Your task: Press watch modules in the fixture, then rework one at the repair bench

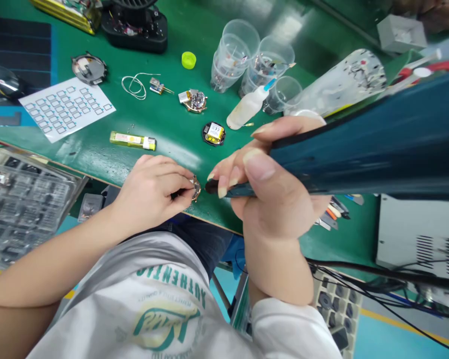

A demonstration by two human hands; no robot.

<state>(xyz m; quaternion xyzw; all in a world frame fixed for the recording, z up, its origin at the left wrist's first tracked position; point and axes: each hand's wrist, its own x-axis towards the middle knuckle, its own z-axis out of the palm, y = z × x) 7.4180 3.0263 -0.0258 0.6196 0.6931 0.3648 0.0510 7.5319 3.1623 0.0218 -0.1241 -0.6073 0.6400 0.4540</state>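
At the front edge of the green bench, my left hand (pixel 159 184) is closed, its fingertips pinching a small round watch case (pixel 196 188) with a rose-gold rim. My fingers cover most of that case. My right hand (pixel 273 184) is wrapped round a long dark blue tool (pixel 359 144) that comes very near the camera. Its narrow black end points left, just right of the watch case; the exact kind of tool cannot be made out. Beyond my hands lie a black watch module (pixel 213 133) with a battery and an open watch assembly (pixel 194 100).
Across the bench (pixel 172 129) are a yellow-green lighter (pixel 132 140), a printed sheet (pixel 67 109), a watch case (pixel 89 68), a white bottle (pixel 247 107) and plastic cups (pixel 234 55) with small parts. A grey metal box (pixel 419 234) and cables stand at right; parts trays (pixel 22 209) sit at left.
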